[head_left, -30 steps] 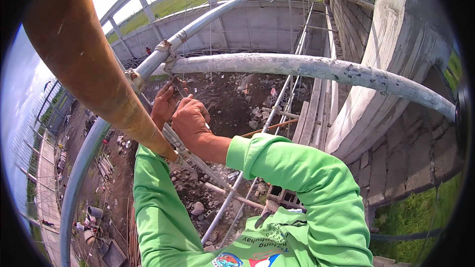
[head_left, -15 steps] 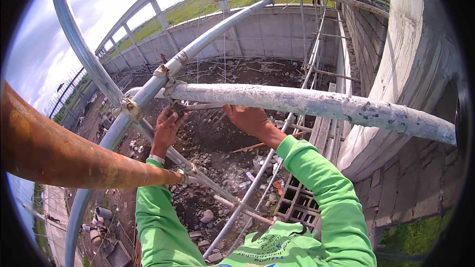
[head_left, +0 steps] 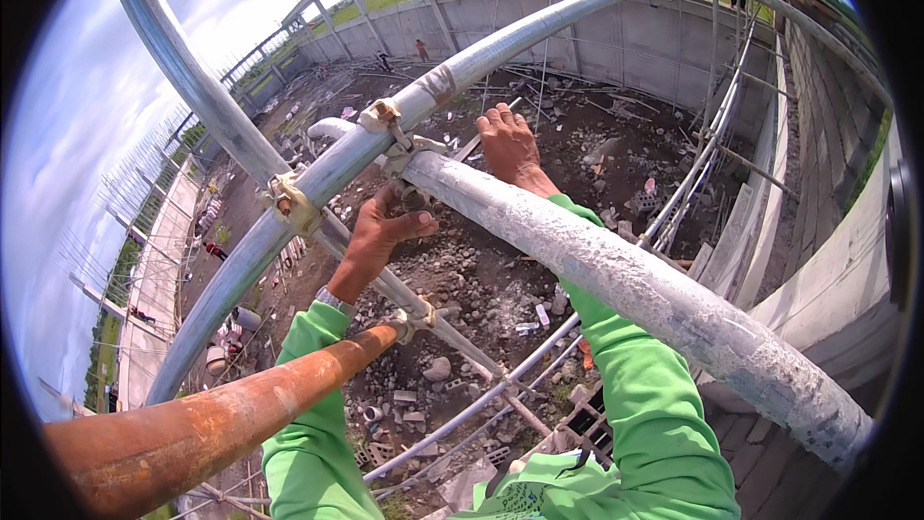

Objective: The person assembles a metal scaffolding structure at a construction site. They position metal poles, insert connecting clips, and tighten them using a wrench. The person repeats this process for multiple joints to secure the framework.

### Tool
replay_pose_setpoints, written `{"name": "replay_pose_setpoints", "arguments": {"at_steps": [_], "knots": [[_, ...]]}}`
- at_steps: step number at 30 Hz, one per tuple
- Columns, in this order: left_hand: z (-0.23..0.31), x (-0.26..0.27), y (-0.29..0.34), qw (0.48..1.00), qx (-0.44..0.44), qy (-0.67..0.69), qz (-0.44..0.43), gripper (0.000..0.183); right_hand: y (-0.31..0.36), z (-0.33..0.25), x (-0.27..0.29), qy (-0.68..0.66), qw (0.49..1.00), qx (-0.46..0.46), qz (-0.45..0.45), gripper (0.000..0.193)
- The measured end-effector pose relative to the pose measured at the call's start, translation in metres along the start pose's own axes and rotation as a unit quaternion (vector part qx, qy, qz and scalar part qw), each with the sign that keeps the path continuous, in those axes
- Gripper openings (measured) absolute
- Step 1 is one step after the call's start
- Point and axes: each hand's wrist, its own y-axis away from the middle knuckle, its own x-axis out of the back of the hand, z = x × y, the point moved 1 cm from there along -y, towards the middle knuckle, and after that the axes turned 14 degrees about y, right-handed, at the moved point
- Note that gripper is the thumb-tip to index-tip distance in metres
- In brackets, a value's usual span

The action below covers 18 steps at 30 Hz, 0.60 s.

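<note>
A scaffold clamp joins a thick grey steel pipe to a cement-crusted pipe that runs off to the lower right. My left hand is at the underside of this clamp, fingers curled against it and thumb sticking out to the right; its fingertips are partly hidden. Beyond the crusted pipe, my right hand grips a wrench. The wrench's bar shows on both sides of the fist, while its end towards the clamp is hidden behind the pipe.
A rusty orange pipe slants in from the lower left. Another clamp holds crossing pipes left of my hands. Far below lies rubble ground, with a concrete wall behind and a concrete column at right.
My right hand has swung the wrench away from me, from the near side of the crusted pipe to its far side. My left hand stays by the clamp, its thumb now extended. The view has turned.
</note>
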Motion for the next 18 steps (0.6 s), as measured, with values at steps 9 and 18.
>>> {"name": "replay_pose_setpoints", "arguments": {"at_steps": [9, 18], "knots": [[0.013, -0.026, 0.004, 0.992, -0.012, -0.106, 0.072, 0.057, -0.040, -0.106, -0.060, -0.406, 0.910, 0.054, -0.065, 0.030], [0.001, -0.021, 0.003, 0.981, -0.061, -0.161, 0.088, 0.039, 0.014, -0.113, -0.070, -0.518, 0.852, 0.041, -0.064, 0.073]]}}
